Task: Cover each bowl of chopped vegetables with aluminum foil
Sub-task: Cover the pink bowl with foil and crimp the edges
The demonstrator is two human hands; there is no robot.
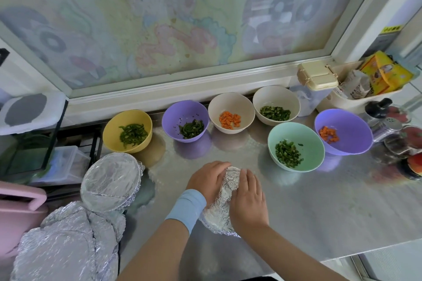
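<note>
A bowl wrapped in aluminum foil [225,201] sits on the steel counter [319,207] in front of me. My left hand [209,180] and my right hand [247,198] press flat on its foil from either side. Several uncovered bowls stand behind: a yellow bowl [127,130] and a purple bowl [185,121] with green strips, a beige bowl [231,113] with carrot, a beige bowl [276,105] with chopped greens, a mint bowl [295,149] with greens, and a purple bowl [343,131] with carrot. Foil-covered bowls [112,180] stand at the left, with more foil-covered bowls [66,244] below.
A window sill runs behind the bowls. At the back right are a cream lidded box [317,75], a tray with yellow packets [383,73] and jars [386,125]. A pink object [18,210] and shelves lie to the left.
</note>
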